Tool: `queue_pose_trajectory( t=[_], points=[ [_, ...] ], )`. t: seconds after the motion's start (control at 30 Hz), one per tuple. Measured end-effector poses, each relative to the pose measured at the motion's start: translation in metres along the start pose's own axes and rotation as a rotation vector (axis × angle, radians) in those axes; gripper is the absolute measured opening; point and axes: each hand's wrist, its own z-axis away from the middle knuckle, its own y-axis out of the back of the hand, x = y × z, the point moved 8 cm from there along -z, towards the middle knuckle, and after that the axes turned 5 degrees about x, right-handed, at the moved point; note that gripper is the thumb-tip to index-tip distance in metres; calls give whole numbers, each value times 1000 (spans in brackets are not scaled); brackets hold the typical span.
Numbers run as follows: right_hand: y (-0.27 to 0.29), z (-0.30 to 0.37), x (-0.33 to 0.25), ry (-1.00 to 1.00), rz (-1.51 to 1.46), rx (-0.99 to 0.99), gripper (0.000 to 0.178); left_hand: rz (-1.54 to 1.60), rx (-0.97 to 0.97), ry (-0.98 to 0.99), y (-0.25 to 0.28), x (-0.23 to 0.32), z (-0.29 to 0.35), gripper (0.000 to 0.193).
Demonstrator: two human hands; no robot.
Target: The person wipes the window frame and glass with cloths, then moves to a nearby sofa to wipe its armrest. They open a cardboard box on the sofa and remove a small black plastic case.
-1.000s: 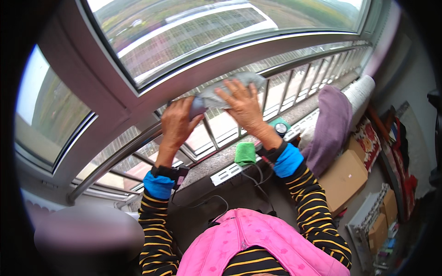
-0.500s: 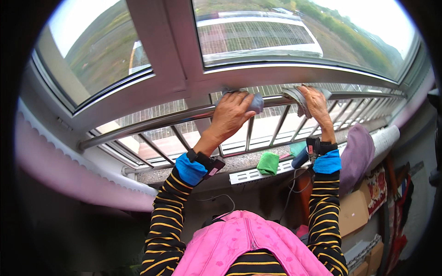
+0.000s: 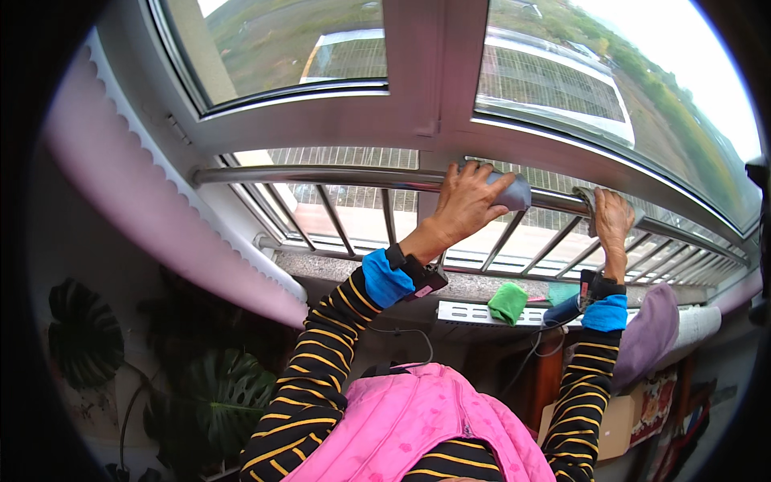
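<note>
A shiny metal rail point(image 3: 321, 176) runs across the front of the window. My left hand point(image 3: 459, 207) is closed over a blue-grey cloth point(image 3: 516, 193), pressing it on the rail's middle. Farther right, my right hand point(image 3: 615, 218) wraps the same rail with a grey cloth point(image 3: 590, 207) under its fingers. Part of each cloth is hidden by the hand on it. Below the rail, a folded green cloth point(image 3: 507, 304) lies on a white slotted radiator top point(image 3: 462, 312), left of a dark blue cylinder point(image 3: 560, 312).
Thin metal bars point(image 3: 389, 217) stand under the rail. The window frame point(image 3: 321, 120) rises close behind it. A pink curtain point(image 3: 161, 217) hangs at left, above a broad-leaved plant point(image 3: 217, 406). Purple fabric point(image 3: 652, 333) and a cardboard box point(image 3: 614, 426) are at right.
The view has turned left, bringing the plant into sight and shifting the scene rightward. Both hands remain on the rail with their cloths. Less of the grey cloth shows beyond the right hand.
</note>
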Motion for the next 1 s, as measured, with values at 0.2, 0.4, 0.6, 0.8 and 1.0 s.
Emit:
queue_pose_trajectory(
  t=[0.2,0.4,0.6,0.8,1.0],
  points=[
    [-15,-10,8,-57,120,-60,38,-17,-59,-7,11,-26,12,65],
    [-17,-13,9,-117,114,-100,49,-52,29,-4,39,-63,39,66],
    [-21,-14,13,-87,88,-113,54,-65,195,31,102,-131,87,65],
    [-32,-22,28,-110,99,-150,56,-121,178,117,159,-205,131,58],
    [-38,-23,35,-77,97,-122,55,-172,159,262,208,-274,172,55]
  ],
)
